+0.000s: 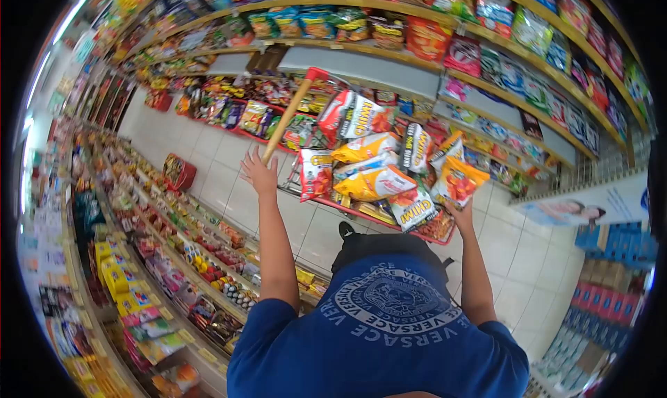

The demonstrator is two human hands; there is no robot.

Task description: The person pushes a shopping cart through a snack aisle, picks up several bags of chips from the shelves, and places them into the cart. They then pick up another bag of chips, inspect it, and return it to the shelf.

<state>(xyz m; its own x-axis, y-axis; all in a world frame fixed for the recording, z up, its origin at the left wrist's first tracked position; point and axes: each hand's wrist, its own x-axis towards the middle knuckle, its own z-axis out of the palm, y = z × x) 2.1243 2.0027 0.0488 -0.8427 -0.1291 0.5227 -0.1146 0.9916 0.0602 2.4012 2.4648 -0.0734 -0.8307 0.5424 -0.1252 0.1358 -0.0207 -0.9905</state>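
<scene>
A shopping cart with a red rim (pixel 335 205) stands in front of me, heaped with snack bags. My left hand (pixel 260 172) is beside the lower end of the cart's tan handle bar (pixel 288 117), with its fingers spread. At the cart's right end, my right hand (pixel 458 214) holds the bottom of an orange and yellow snack bag (pixel 459 181); the bag hides part of the fingers. Near it in the heap lie a white and green bag (pixel 413 207), a yellow and white bag (pixel 375 183) and a red and white bag (pixel 316 174).
Shelves of snack bags (pixel 427 38) run along the far side of the aisle. More shelves with packets (pixel 156 276) line the left. A red box (pixel 179 171) stands on the tiled floor (pixel 221 163). Blue boxes (pixel 615 242) are at the right.
</scene>
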